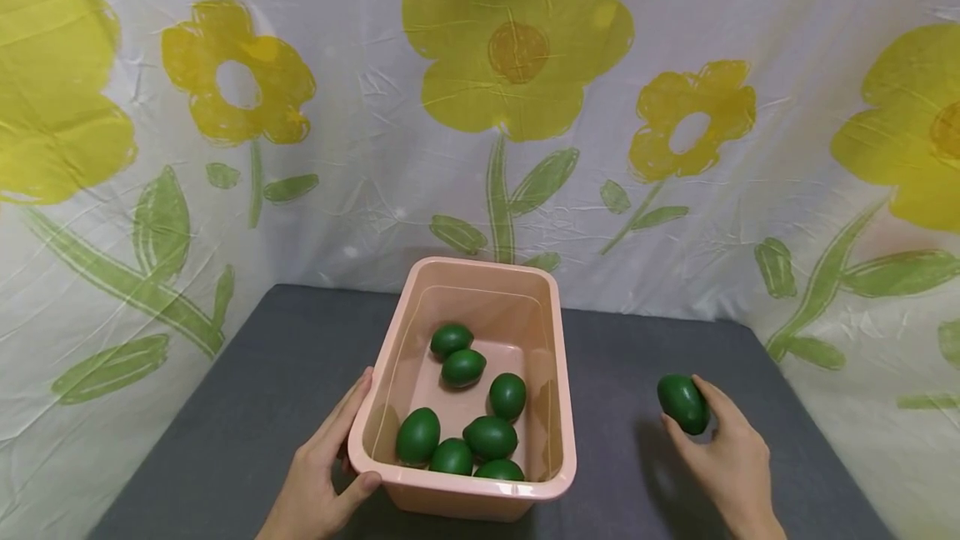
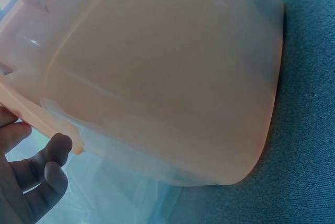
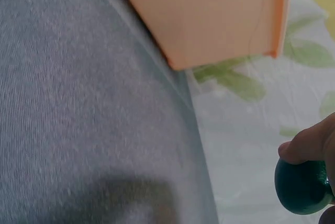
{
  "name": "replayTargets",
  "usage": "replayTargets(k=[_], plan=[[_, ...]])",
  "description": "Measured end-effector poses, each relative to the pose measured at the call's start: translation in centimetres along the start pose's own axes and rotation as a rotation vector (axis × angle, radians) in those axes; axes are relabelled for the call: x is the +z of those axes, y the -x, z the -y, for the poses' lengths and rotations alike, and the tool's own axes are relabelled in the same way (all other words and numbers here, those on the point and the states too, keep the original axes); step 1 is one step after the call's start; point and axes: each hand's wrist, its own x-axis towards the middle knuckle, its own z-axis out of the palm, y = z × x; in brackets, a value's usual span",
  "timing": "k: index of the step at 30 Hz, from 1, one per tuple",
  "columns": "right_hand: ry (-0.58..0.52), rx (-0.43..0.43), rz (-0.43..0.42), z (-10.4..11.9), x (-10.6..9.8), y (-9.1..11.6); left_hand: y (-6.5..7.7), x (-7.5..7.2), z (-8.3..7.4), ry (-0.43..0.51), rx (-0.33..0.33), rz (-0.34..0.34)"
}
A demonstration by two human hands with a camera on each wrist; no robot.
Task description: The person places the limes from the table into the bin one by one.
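Note:
A pink plastic bin (image 1: 465,486) stands on the dark cloth, with several smooth, dark green, egg-shaped fruits (image 1: 462,368) lying on its floor. At its near left corner, my left hand (image 1: 318,461) holds the rim, thumb at the front and fingers along the left side. The left wrist view shows these fingers (image 2: 57,148) beside the rim and the bin's outer wall (image 2: 172,77). Right of the bin, my right hand (image 1: 723,448) pinches another green egg-shaped fruit (image 1: 682,403) between thumb and fingers, above the cloth. In the right wrist view this fruit (image 3: 299,187) is partly covered by fingers.
A dark grey cloth (image 1: 607,373) covers the table on both sides of the bin. Behind and at the sides hangs a white curtain (image 1: 360,107) printed with yellow flowers, close to the bin's far end.

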Motion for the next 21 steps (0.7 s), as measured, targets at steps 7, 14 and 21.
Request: replayTargets(k=[7,14,21], plan=[[-0.03,-0.049,-0.009,1.3,0.2,0.1,0.0,-0.1,0.0,-0.013,-0.016,0.001],[-0.043,-0.055,-0.008,2.7,0.0,0.3,0.1,0.1,0.0,-0.011,-0.047,0.002],[-0.078,-0.039,0.007,4.0,-0.3,0.3,0.2,0.1,0.1,-0.012,-0.037,-0.001]])
